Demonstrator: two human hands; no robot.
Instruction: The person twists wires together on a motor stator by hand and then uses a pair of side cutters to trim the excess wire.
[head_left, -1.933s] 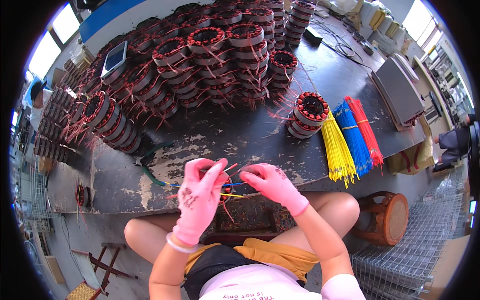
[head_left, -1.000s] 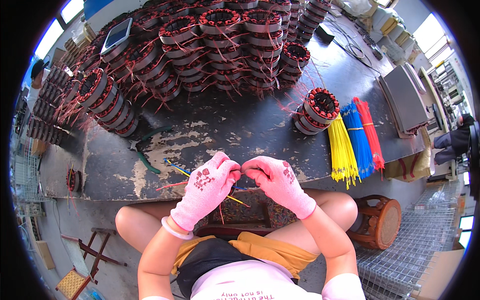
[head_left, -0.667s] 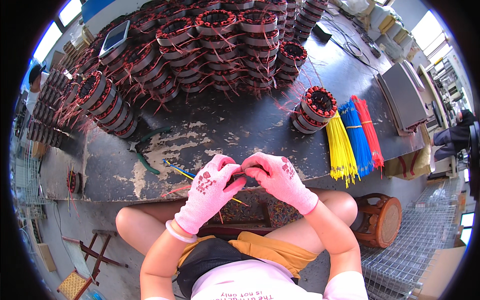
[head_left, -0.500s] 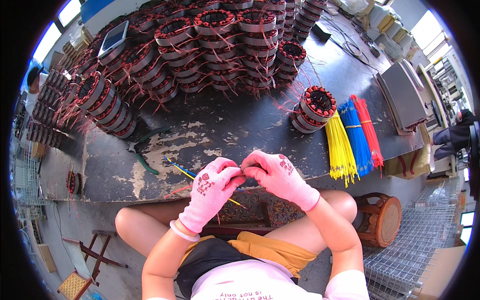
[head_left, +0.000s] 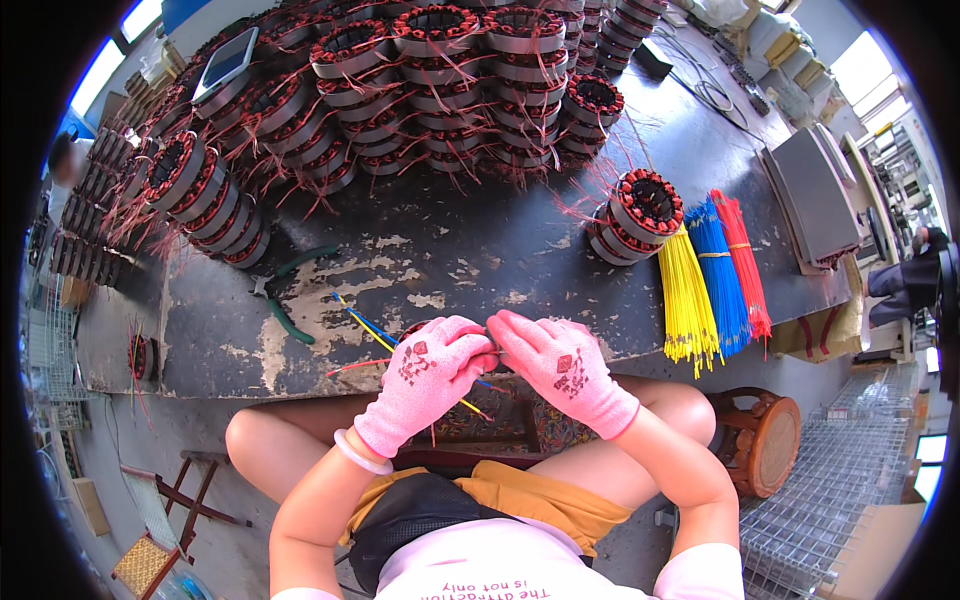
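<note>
In a pink glove, my left hand [head_left: 425, 372] is closed at the table's near edge. Yellow, blue and red wires [head_left: 372, 333] stick out past it on the far left side, and more coloured ends show below its fingers. Part of a dark red wound piece peeks out behind its knuckles. My right hand [head_left: 565, 372], also gloved in pink, meets the left at the fingertips. Its fingers are pressed together, and what lies between them is hidden. Green-handled pliers [head_left: 290, 292] lie on the table to the left.
Stacked motor stators [head_left: 440, 90] with red leads fill the table's far side. A shorter stator stack [head_left: 635, 218] stands right, beside bundles of yellow wires [head_left: 688, 300], blue wires [head_left: 722, 285] and red wires [head_left: 745, 265]. One stator [head_left: 143, 357] sits at the left edge. A tablet [head_left: 226, 64] rests on the stacks.
My right hand has turned, its fingers now straighter and its back more toward view. The left hand stays nearly in place, and the wires beside it have shifted slightly.
</note>
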